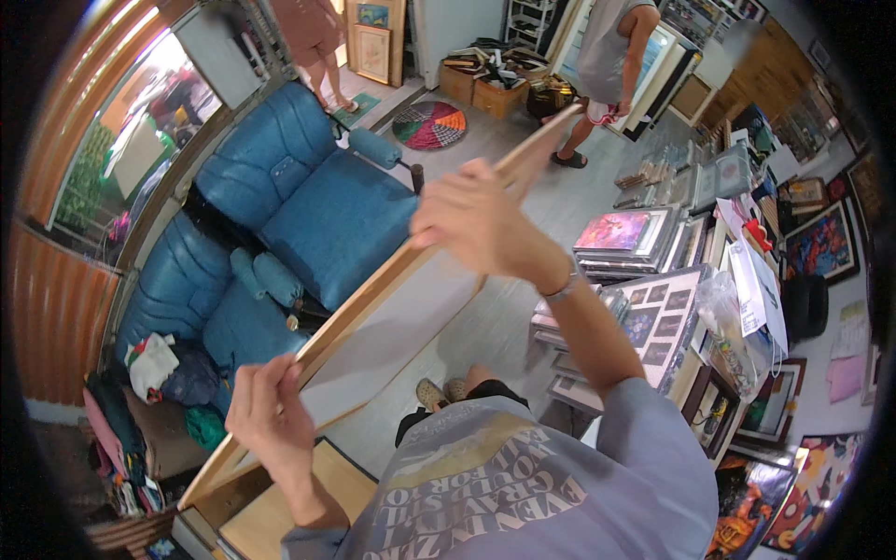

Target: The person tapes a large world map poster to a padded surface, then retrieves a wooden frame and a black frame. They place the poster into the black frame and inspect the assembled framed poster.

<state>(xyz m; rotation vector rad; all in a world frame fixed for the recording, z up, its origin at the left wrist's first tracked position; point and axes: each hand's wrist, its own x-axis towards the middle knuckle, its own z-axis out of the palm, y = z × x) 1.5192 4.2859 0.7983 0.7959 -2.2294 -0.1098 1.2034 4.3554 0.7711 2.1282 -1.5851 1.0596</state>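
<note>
A large flat wooden frame (362, 297) slants in front of me, from the lower left up to the upper right. Its pale panel (392, 359) shows below the top rail. My left hand (273, 420) grips the rail near its lower end, fingers curled over the edge. Farther up, my right hand (483, 222) is closed over the same rail, with a bracelet on the wrist. Part of the frame's far stretch is hidden behind that hand.
Blue padded armchairs (341, 224) stand left of the frame. Stacked framed pictures (616, 233) crowd the right. Ahead lie a round multicoloured mat (429, 125) and a cardboard box (499, 98). One person (607, 61) stands at the far right, another (313, 42) by the doorway.
</note>
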